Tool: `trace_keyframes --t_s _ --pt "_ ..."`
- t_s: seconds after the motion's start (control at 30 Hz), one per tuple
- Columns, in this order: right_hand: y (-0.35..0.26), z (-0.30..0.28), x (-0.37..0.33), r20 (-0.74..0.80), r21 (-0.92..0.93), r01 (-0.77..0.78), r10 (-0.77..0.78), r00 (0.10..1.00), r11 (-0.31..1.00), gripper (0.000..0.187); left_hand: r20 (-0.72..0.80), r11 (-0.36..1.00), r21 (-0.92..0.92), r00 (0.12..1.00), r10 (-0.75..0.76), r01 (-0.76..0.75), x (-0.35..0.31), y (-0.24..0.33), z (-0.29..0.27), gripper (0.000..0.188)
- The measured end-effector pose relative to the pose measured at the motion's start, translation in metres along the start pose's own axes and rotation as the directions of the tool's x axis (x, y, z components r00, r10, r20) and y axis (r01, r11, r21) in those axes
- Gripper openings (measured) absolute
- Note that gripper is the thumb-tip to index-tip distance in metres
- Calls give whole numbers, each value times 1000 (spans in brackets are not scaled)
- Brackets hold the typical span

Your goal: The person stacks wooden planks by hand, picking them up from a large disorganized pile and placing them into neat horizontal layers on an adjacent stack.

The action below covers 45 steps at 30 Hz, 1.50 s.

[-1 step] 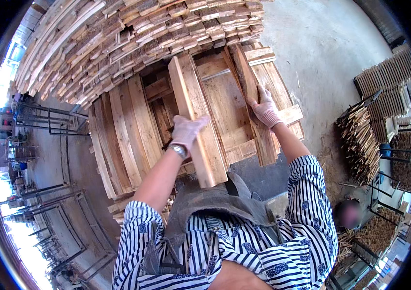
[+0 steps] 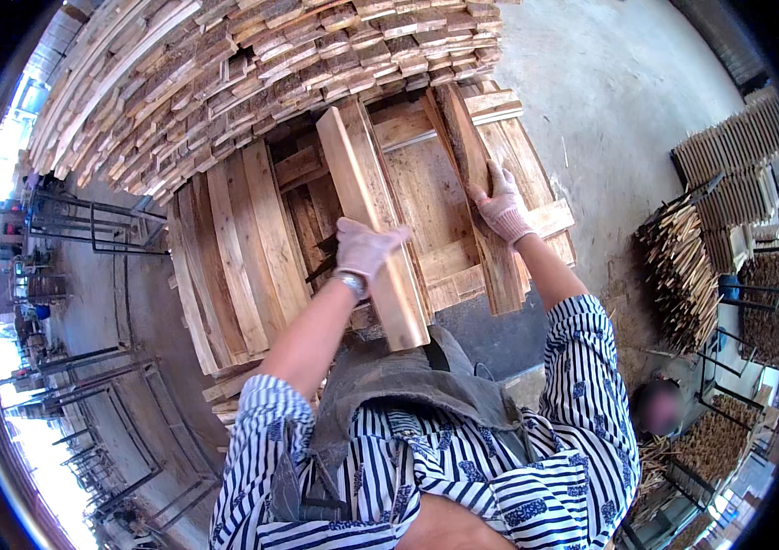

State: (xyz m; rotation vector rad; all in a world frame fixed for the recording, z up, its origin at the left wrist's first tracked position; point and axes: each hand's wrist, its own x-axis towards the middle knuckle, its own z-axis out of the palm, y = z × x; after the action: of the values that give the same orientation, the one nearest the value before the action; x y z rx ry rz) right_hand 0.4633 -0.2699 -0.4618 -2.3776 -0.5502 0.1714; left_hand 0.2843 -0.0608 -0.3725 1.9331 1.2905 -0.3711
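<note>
Both my hands wear pale knitted gloves. My left hand point(image 2: 369, 249) grips a long wooden board point(image 2: 345, 156) across its middle, slightly smeared by motion; some fingers are hidden at the board's far side. This board is tilted on its length, its near end close to my apron point(image 2: 426, 394). Farther right, my right hand point(image 2: 502, 206) is closed on the right side of another board point(image 2: 464, 137), which stands partly on edge. Both boards rest over a stack of planks point(image 2: 247, 238), with a gap between them showing flat boards point(image 2: 426, 202) beneath.
A tall pile of stacked lumber point(image 2: 316, 55) rises just beyond the boards. Metal frames point(image 2: 91, 225) stand on the left. To the right are bundled sticks point(image 2: 678, 266), stacked slats point(image 2: 738, 137) and a blurred person point(image 2: 660, 408). Grey concrete floor point(image 2: 618, 101) lies at the upper right.
My left hand has shifted a little to the right over its board, and that board has rolled slightly, showing more of its left face. The right hand and its board stay put.
</note>
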Motion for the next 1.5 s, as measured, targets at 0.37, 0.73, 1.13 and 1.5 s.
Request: trace_keyframes --t_s 0.37,0.73,1.13,1.5 --pt "-101 70 -18 257 41 -77 64 964 996 91 -259 975 -150 958 121 -164 27 -46 2 92" --pt "-134 103 -10 533 475 -431 138 835 767 103 -382 861 488 852 358 -143 73 -104 -12 102" --pt "-189 202 -57 514 513 -353 49 856 783 94 -160 826 540 944 290 -162 81 -235 -76 102" --pt "-249 128 -56 424 101 21 -62 903 995 92 -65 832 544 983 173 -110 84 -224 -86 114"
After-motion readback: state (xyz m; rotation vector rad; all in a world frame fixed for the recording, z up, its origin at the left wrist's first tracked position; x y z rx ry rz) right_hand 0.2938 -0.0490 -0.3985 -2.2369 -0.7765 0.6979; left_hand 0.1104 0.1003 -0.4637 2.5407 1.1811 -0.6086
